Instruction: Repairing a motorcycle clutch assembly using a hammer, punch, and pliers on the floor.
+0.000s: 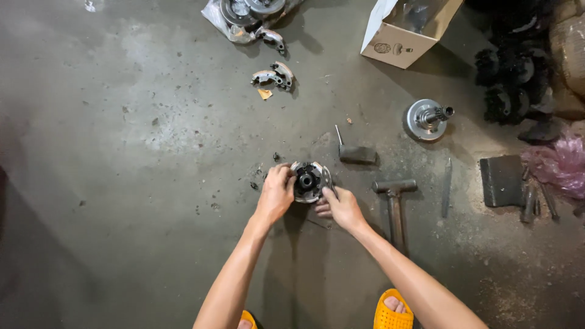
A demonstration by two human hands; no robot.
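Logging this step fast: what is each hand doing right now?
Left hand: closed on the left rim of the round metal part.
Right hand: fingers curled at the part's right edge, pinching a thin tool.

Hammer (395,201) right of clutch assembly (308,181)

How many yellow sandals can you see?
2. One yellow perforated rubber sandal is at the bottom edge, beside the right forearm, with toes showing. The other yellow sandal barely peeks in at the bottom edge by the left forearm; most of it is cut off.
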